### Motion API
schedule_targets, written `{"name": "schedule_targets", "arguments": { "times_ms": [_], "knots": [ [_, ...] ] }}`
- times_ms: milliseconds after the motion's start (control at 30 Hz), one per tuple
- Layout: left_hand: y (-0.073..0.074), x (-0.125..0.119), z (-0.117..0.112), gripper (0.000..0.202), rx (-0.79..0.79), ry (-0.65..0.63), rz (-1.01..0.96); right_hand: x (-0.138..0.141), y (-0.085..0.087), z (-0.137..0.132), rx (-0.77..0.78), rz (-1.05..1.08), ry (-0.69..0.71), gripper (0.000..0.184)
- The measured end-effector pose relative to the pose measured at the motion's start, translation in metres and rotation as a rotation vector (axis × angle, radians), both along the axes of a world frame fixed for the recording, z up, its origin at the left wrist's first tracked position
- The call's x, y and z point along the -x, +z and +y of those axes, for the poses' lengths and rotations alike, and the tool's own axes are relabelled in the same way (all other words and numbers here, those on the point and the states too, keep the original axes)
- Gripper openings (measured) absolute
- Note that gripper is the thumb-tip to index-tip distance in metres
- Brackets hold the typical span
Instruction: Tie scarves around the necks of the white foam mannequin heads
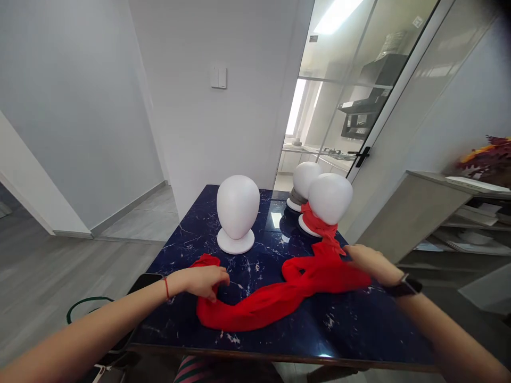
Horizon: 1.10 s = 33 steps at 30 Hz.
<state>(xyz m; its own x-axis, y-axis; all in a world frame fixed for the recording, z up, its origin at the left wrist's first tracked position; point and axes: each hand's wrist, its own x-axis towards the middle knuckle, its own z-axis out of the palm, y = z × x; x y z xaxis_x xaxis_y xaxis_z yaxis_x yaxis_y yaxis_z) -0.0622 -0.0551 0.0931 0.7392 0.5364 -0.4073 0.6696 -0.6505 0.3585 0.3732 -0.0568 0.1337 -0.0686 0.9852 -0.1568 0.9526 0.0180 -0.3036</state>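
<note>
A long red scarf (255, 307) lies bunched and curved across the front of the dark blue marbled table (287, 335). At the scarf's left end, my left hand (207, 281) has its fingers curled down around the cloth. My right hand (369, 261), a little blurred, grips the gathered right part of the same scarf; its fingertips are partly hidden. Beyond my left hand, a bare white mannequin head (238, 207) stands upright on its round base. Behind the scarf's right part is a second white mannequin head (330, 197) with a lighter red cloth (317, 222) around its neck.
A third white mannequin head (305, 178) with a grey cloth (296, 197) at its neck stands at the table's far right corner. A wall rises behind the table. A glass door (339, 80) and shelves (463, 234) are to the right. A black object (146, 282) sits by the left edge.
</note>
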Motion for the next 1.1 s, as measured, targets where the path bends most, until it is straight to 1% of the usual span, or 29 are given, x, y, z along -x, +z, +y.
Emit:
{"name": "schedule_targets", "arguments": {
  "times_ms": [33,67,100,133,167,200,233,267,300,333,367,400,433,467,500,533,567,633,667,733,800,867,900,967,1000,1033,1067,1100],
  "knots": [
    [-0.005,0.006,-0.002,0.047,0.018,-0.019,-0.005,0.004,-0.013,-0.003,-0.066,-0.058,-0.034,0.019],
    [-0.009,0.012,-0.003,0.047,0.043,-0.045,-0.013,0.014,-0.026,-0.006,-0.119,-0.065,-0.018,0.023],
    [-0.012,0.017,-0.005,0.047,0.063,-0.072,-0.020,0.032,-0.037,-0.011,-0.146,-0.011,0.064,0.030],
    [-0.016,0.020,-0.007,0.049,0.062,-0.096,-0.021,0.055,-0.048,-0.016,-0.149,0.101,0.200,0.037],
    [-0.021,0.023,-0.008,0.051,0.029,-0.109,-0.015,0.083,-0.059,-0.023,-0.120,0.218,0.333,0.042],
    [-0.025,0.025,-0.010,0.051,-0.035,-0.106,-0.003,0.113,-0.070,-0.029,-0.060,0.312,0.456,0.048],
    [-0.029,0.025,-0.012,0.048,-0.121,-0.090,0.007,0.144,-0.082,-0.036,-0.035,0.382,0.548,0.055],
    [-0.032,0.025,-0.013,0.043,-0.208,-0.070,0.012,0.173,-0.094,-0.042,-0.009,0.422,0.610,0.063],
    [-0.034,0.024,-0.014,0.036,-0.274,-0.056,0.005,0.200,-0.107,-0.046,-0.002,0.455,0.627,0.072],
    [-0.033,0.024,-0.014,0.029,-0.303,-0.050,-0.020,0.223,-0.118,-0.050,-0.009,0.486,0.604,0.076],
    [-0.030,0.024,-0.013,0.022,-0.287,-0.049,-0.067,0.241,-0.128,-0.051,-0.019,0.515,0.535,0.076],
    [-0.024,0.025,-0.012,0.018,-0.227,-0.043,-0.131,0.254,-0.135,-0.051,0.016,0.564,0.481,0.073],
    [-0.017,0.027,-0.011,0.016,-0.129,-0.021,-0.204,0.260,-0.138,-0.048,0.080,0.630,0.447,0.064],
    [-0.008,0.030,-0.009,0.016,-0.006,0.028,-0.287,0.262,-0.138,-0.044,0.170,0.713,0.428,0.052],
    [0.000,0.033,-0.006,0.015,0.130,0.099,-0.380,0.259,-0.134,-0.039,0.275,0.812,0.420,0.040],
    [0.008,0.037,-0.004,0.014,0.276,0.182,-0.477,0.252,-0.126,-0.033,0.375,0.918,0.406,0.031],
    [0.015,0.041,-0.002,0.011,0.421,0.261,-0.573,0.242,-0.115,-0.028,0.452,1.023,0.373,0.026],
    [0.023,0.045,0.001,0.009,0.682,0.364,-0.754,0.221,-0.087,-0.020,0.531,1.207,0.280,0.020],
    [0.025,0.045,0.002,0.013,0.785,0.391,-0.833,0.211,-0.072,-0.018,0.550,1.284,0.251,0.017],
    [0.027,0.043,0.004,0.020,0.921,0.421,-0.955,0.196,-0.043,-0.015,0.585,1.403,0.264,0.019],
    [0.031,0.040,0.007,0.025,0.971,0.432,-1.059,0.186,-0.021,-0.014,0.628,1.481,0.302,0.022],
    [0.040,0.041,0.011,0.027,0.958,0.442,-1.170,0.177,-0.009,-0.010,0.714,1.466,0.334,0.026],
    [0.045,0.043,0.014,0.026,0.932,0.451,-1.235,0.170,-0.007,-0.006,0.780,1.411,0.373,0.030],
    [0.059,0.050,0.021,0.023,0.862,0.481,-1.374,0.150,-0.007,0.006,0.903,1.256,0.499,0.037],
    [0.066,0.054,0.026,0.021,0.832,0.493,-1.440,0.139,-0.008,0.014,0.928,1.205,0.563,0.037],
    [0.072,0.058,0.030,0.019,0.810,0.505,-1.498,0.126,-0.008,0.022,0.906,1.206,0.610,0.036],
    [0.078,0.062,0.035,0.016,0.790,0.520,-1.557,0.113,-0.007,0.032,0.832,1.258,0.640,0.034],
    [0.084,0.064,0.041,0.013,0.766,0.537,-1.619,0.102,-0.004,0.042,0.715,1.345,0.652,0.032]
  ]
}}
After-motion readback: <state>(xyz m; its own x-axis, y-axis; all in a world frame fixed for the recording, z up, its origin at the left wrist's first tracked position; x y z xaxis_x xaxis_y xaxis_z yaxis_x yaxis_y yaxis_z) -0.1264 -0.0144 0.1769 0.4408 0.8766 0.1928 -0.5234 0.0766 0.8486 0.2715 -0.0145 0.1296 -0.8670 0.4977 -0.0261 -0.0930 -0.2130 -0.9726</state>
